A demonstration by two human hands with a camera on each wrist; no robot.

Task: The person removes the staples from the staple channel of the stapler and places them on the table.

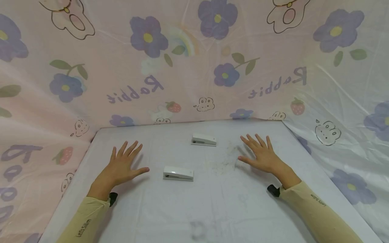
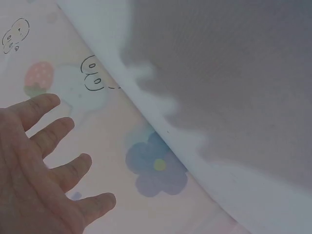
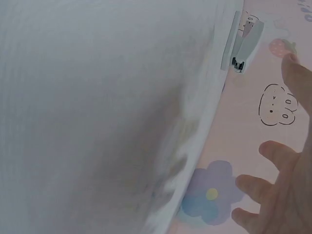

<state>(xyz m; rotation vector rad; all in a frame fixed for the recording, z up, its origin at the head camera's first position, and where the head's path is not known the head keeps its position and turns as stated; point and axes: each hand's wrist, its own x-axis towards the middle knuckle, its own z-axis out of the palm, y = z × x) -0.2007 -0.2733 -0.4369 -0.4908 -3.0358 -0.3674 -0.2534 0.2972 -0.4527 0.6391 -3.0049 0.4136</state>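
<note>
Two white staplers lie on the white-covered table. The nearer stapler (image 1: 178, 173) is left of the middle, and the farther stapler (image 1: 204, 139) lies behind it and a bit to the right. My left hand (image 1: 121, 167) is spread, palm down, to the left of the nearer stapler and apart from it. My right hand (image 1: 262, 155) is likewise spread, to the right of the farther stapler. Neither hand holds anything. In the left wrist view the left hand's fingers (image 2: 70, 173) stand apart; the right wrist view shows one stapler (image 3: 247, 44) beyond the right thumb.
A patterned cloth (image 1: 188, 81) with flowers and rabbits hangs behind the table (image 1: 170, 216) and along both sides. Grey smudges (image 1: 225, 162) mark the table cover between the staplers and my right hand. Dark wrist devices (image 1: 273, 190) sit at both cuffs.
</note>
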